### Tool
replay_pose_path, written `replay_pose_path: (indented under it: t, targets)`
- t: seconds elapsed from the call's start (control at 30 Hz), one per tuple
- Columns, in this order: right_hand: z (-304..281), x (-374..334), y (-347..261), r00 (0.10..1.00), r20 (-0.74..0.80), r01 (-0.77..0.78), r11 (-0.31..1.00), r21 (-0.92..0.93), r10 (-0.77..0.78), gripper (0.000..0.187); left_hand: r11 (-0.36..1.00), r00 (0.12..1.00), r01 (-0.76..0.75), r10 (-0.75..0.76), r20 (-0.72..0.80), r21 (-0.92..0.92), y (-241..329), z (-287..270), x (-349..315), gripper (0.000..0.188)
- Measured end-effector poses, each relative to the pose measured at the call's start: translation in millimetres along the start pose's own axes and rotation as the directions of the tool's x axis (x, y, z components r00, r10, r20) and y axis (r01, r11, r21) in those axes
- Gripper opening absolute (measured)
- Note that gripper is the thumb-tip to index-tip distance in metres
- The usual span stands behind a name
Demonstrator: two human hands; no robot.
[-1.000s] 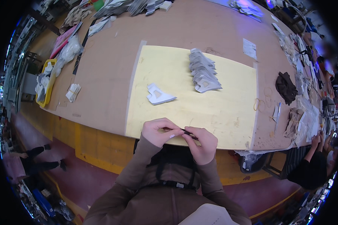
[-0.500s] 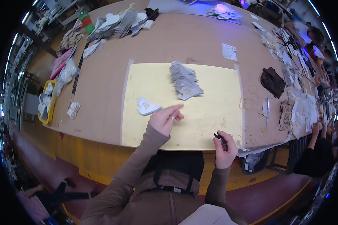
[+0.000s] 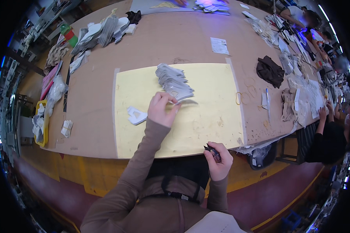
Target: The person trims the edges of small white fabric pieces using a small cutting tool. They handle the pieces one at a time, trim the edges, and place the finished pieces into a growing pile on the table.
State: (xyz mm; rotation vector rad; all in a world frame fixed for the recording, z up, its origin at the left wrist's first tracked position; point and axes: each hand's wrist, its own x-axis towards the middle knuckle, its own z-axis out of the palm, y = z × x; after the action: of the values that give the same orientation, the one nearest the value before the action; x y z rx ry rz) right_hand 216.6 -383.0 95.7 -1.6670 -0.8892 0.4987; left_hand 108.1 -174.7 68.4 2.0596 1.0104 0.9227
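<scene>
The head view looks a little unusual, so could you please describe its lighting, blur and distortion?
Head view, lighting: a blue-violet glow tints the white pieces at the far side. Head view, distortion: the table's near edge bows, and the corners fall to black. Head view, blur: the grey piece in the left hand looks slightly smeared.

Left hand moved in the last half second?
Yes: the left hand moved away from the near edge of the taped yellow sheet, toward the fanned grey stack.
</scene>
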Motion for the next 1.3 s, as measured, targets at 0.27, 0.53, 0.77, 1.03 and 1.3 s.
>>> replay_pose_path:
  t: [0.27,0.53,0.77,1.03,1.3]
  targets:
    - [22.2,31.8,-12.3,0.97,0.141,0.193,0.98,0.041,-0.197,0.03,0.484,0.906,0.413,-0.304,0.294,-0.772,25.8,-14.4,-54.3,0.018]
    - [39.3,36.3,-17.3,0.971,0.047,0.236,0.972,0.0,-0.236,0.035,0.777,0.975,0.222,-0.172,0.139,-0.59,19.6,-28.6,-65.4,0.025]
    - [40.1,39.9,-17.3,0.915,0.257,0.328,0.944,-0.02,-0.312,0.032,0.798,0.965,0.252,-0.166,0.203,-0.547,19.5,-31.5,-65.5,0.032]
    - [48.6,41.5,-11.1,0.928,0.246,0.298,0.954,-0.034,-0.281,0.033,0.539,0.919,0.395,-0.237,0.316,-0.744,26.1,-39.3,-71.9,0.035]
    - [45.7,40.3,-13.6,0.933,0.239,0.276,0.961,0.001,-0.268,0.033,0.514,0.918,0.396,-0.217,0.331,-0.761,28.7,-39.3,-72.9,0.035]
